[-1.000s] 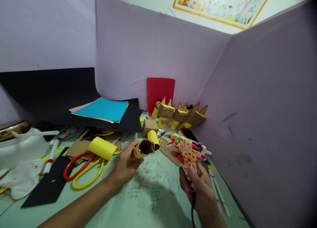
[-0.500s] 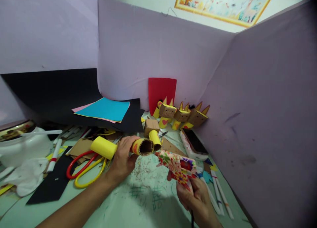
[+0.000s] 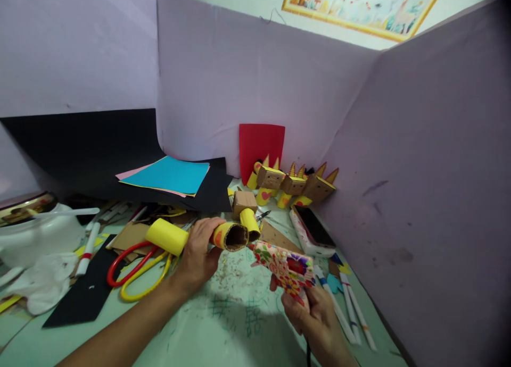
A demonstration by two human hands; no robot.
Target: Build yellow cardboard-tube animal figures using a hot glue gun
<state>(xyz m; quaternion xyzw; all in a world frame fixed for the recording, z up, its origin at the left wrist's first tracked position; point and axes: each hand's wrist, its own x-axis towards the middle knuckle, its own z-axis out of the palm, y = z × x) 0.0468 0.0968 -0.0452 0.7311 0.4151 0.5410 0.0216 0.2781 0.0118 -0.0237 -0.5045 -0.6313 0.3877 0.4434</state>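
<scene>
We held the yellow-wrapped cardboard tube [image 3: 229, 235] in our left hand [image 3: 198, 255], fingers wrapped round its body, its open end turned toward the right so the rim lay bare to the nozzle. Our right hand [image 3: 315, 316] gripped the floral-patterned glue gun [image 3: 285, 266] by its handle, tip touching or just beside that rim. Red-and-yellow scissors [image 3: 133, 274] and a loose yellow tube [image 3: 166, 236] lay just left, a phone [image 3: 313, 227] to the right, finished cardboard figures [image 3: 293, 185] lined against the purple partition [image 3: 247, 74].
</scene>
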